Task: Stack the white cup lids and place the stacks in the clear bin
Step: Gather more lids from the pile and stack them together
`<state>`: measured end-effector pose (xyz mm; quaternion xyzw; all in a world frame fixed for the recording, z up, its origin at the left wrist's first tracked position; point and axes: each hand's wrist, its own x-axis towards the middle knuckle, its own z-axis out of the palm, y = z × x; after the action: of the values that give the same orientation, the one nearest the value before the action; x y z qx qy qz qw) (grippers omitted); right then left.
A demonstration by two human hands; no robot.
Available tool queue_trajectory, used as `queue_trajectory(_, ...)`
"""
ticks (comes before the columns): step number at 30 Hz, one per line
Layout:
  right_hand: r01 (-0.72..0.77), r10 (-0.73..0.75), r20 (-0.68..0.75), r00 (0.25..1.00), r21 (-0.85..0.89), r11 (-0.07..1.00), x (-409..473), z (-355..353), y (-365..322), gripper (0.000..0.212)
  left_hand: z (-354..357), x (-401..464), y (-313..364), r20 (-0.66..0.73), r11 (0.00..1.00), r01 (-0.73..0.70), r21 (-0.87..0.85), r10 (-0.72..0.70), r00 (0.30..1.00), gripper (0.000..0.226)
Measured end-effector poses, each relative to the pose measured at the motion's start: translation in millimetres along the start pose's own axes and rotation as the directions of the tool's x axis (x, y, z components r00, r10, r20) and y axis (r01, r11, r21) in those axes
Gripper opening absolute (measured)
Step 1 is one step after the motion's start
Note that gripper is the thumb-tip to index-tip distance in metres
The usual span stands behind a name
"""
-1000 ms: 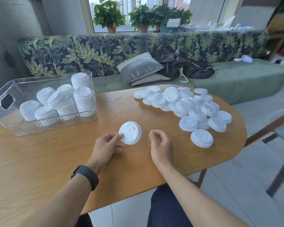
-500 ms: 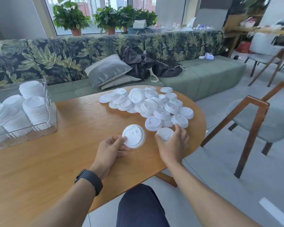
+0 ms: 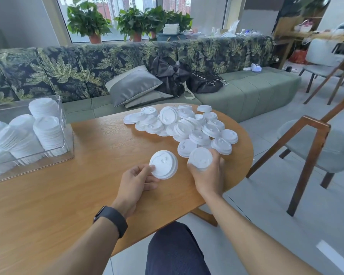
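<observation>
My left hand (image 3: 134, 184) pinches one white cup lid (image 3: 164, 164) by its edge, just above the wooden table (image 3: 68, 195). My right hand (image 3: 209, 175) grips a second white lid (image 3: 200, 158), lifted at the near edge of the loose lid pile (image 3: 183, 124). The two held lids are a short gap apart. The clear bin (image 3: 65, 124) stands at the table's left and holds several stacks of white lids (image 3: 47, 132).
A green sofa (image 3: 246, 92) with a grey cushion (image 3: 133, 84) and a black bag (image 3: 187, 78) runs behind the table. A wooden chair (image 3: 314, 147) stands to the right of the table's rounded end. My knee (image 3: 173, 249) is under the near edge.
My right hand reached to the pile, took a lid from its near edge and lifted it. My left hand kept its lid. The view swung to the right.
</observation>
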<state>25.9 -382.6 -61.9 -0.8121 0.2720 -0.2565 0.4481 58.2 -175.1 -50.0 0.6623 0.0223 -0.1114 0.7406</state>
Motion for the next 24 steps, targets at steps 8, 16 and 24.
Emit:
queue_trajectory(8, 0.12, -0.114, -0.069, 0.991, 0.084, 0.989, -26.6, 24.5, -14.7, 0.077, -43.9, -2.2, 7.7, -0.081, 0.996, 0.034, -0.084, -0.041, 0.996, 0.024)
queue_trajectory(16, 0.189, -0.248, 0.154, 0.957, 0.32, 0.928, -68.7, 59.7, -53.6, 0.08, -120.4, -13.2, 17.2, -0.193, 0.991, 0.025, -0.129, -0.05, 0.98, 0.021)
queue_trajectory(24, -0.133, -0.103, 0.538, 0.837, 0.381, 0.915, -113.8, 108.8, -93.5, 0.089, -192.5, -33.8, 24.7, -0.263, 0.991, 0.001, -0.136, -0.037, 0.964, 0.021)
